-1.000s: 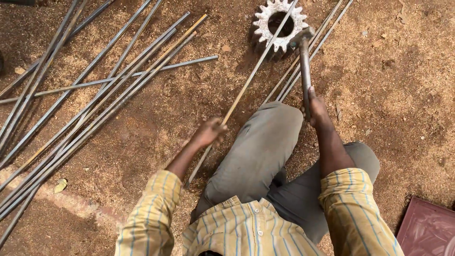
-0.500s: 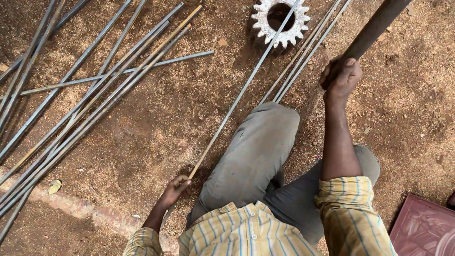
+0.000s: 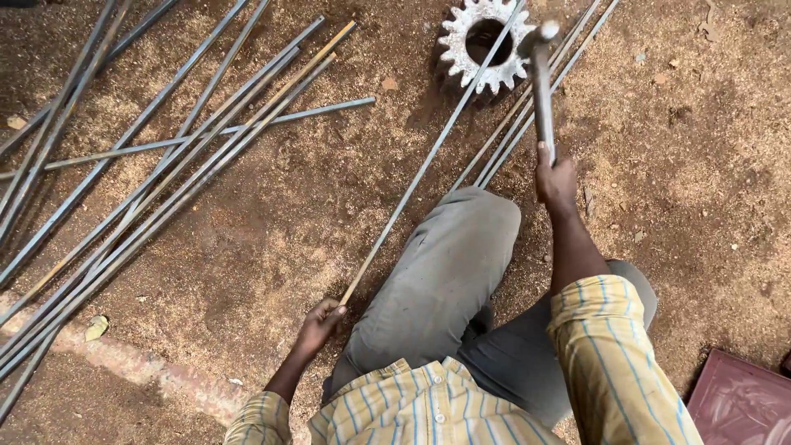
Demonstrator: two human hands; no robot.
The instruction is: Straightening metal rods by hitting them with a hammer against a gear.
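Bare reddish-brown dirt [image 3: 247,247] scattered with pale sawdust fills the whole view, and the person sits low on it, grey trouser knee pushed toward the middle of the frame, striped yellow shirt at the bottom edge. The left hand [image 3: 320,321], lower centre-left, is closed around the near end of a thin steel rod [image 3: 428,161] that runs diagonally up and right until its far end lies across a toothed gear wheel [image 3: 486,45] at the top centre; the wheel sits flat on the ground with its round bore open upward. The right hand [image 3: 556,183], right of centre, is clenched on the bottom of a hammer handle, and the hammer [image 3: 541,74] points up the frame, its metal head just beside the gear's right rim and very close to the rod; whether it touches either I cannot tell. The rod looks light for its length, stiff but springy, smooth enough to twist in the fingers, so I would judge that holding it at the very end, as here, gives reach but little steadiness. The hammer looks top-heavy, and the low grip suits a swing. A loose heap of long rods [image 3: 140,189] fans across the upper left and down to the lower left, and a few more rods [image 3: 527,115] lie just right of the knee, under the hammer. A dark red embossed panel [image 3: 741,404] shows in the lower right corner.
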